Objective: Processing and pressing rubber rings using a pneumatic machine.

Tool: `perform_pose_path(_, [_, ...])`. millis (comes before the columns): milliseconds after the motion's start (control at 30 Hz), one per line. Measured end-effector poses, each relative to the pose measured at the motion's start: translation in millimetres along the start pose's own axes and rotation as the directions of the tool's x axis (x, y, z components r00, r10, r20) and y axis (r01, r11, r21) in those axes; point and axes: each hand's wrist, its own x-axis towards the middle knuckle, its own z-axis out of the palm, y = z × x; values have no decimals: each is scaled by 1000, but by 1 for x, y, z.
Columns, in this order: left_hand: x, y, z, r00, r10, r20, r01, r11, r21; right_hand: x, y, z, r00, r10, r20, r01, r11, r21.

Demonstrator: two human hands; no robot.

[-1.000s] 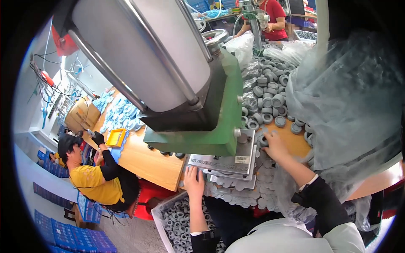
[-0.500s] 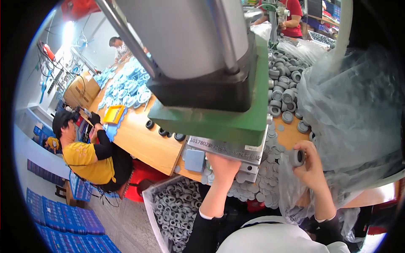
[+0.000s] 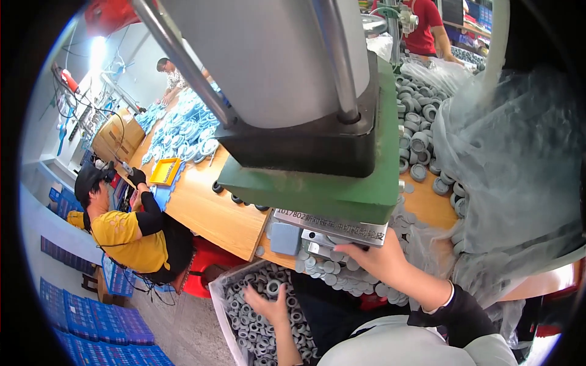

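My left hand (image 3: 268,307) is over a white-walled bin (image 3: 218,299) full of grey rubber rings (image 3: 244,332), fingers spread apart. One larger-looking grey ring (image 3: 274,286) shows just past its thumb; I cannot tell whether it is falling or lying on the pile. My right hand (image 3: 381,265) reaches in under the metal plate (image 3: 329,226) of a press (image 3: 311,183). Its thumb points left along the lower metal block (image 3: 317,243). The plate hides its other fingers and anything in them.
Grey discs (image 3: 332,268) lie around the press base, beside a grey-blue block (image 3: 285,238). Grey wheel-like parts (image 3: 420,143) and a clear plastic bag (image 3: 506,171) are on the right. A co-worker in yellow (image 3: 131,238) sits left; stacked blue crates (image 3: 91,317) stand lower left.
My left hand has moved from the press down over the bin and spread its fingers. My right hand has carried a grey ring-shaped part from the right to the press; the part no longer shows.
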Motion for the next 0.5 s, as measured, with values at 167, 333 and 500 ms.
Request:
perform_pose_path(167, [21,11,-2,998,51,41,-50,998,-31,9,-7,-3,996,68,-64,-60,990,128])
perform_pose_path(333, [77,108,42,878,444,181,-386,878,-283,-14,17,-18,995,42,-94,-40,999,21])
perform_pose_path(500, [91,117,61,870,434,235,-385,894,-228,25,96,-72,966,76,-248,-137,961,-239])
